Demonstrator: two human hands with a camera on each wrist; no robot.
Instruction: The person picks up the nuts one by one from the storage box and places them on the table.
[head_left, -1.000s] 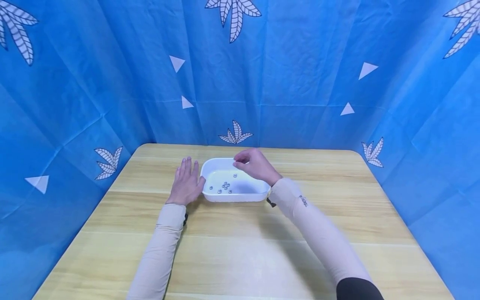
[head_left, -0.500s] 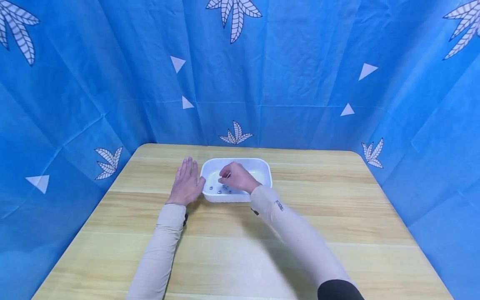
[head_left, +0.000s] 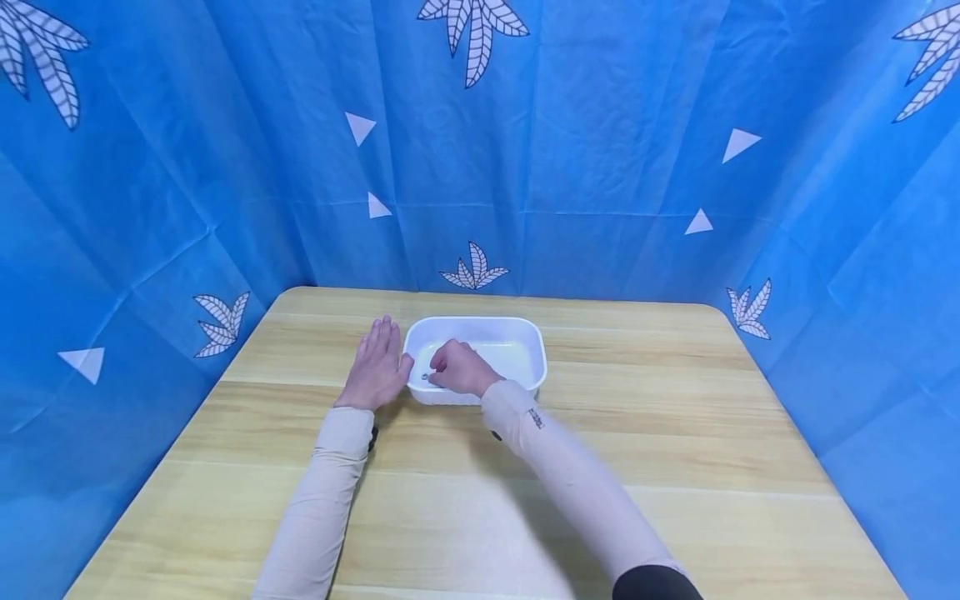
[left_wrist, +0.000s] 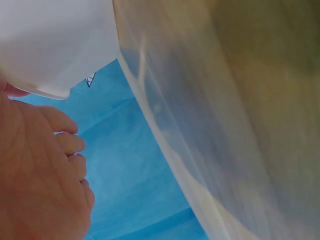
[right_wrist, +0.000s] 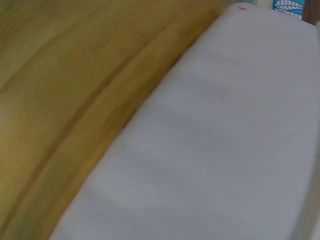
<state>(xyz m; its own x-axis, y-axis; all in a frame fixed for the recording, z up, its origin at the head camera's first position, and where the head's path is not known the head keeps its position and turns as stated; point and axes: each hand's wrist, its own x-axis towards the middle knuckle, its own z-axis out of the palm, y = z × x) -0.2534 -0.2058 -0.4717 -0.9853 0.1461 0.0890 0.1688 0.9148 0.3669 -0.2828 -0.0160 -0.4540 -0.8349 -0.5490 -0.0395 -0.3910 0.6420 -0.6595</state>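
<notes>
A white plastic tray (head_left: 519, 360) with rounded corners sits toward the far side of the table. Its outer wall (left_wrist: 55, 47) shows in the left wrist view, and its near side wall (right_wrist: 210, 135) fills much of the right wrist view. My left hand (head_left: 375, 368) lies left of the tray, fingers straight, thumb against the rim. Inside the tray's left part is my right hand (head_left: 463, 369), fingers bent downward. A small shiny metal piece (head_left: 425, 377) shows beside its fingertips; others are hidden by the hand. Whether the fingertips pinch one cannot be seen.
The tray stands on a light wood-grain table (head_left: 480, 500). A blue curtain (head_left: 600, 167) with white leaf and triangle prints surrounds the back and both sides.
My right hand has moved left and down from above the tray's far rim into its left part, covering most of the metal pieces. My left hand stays at the rim.
</notes>
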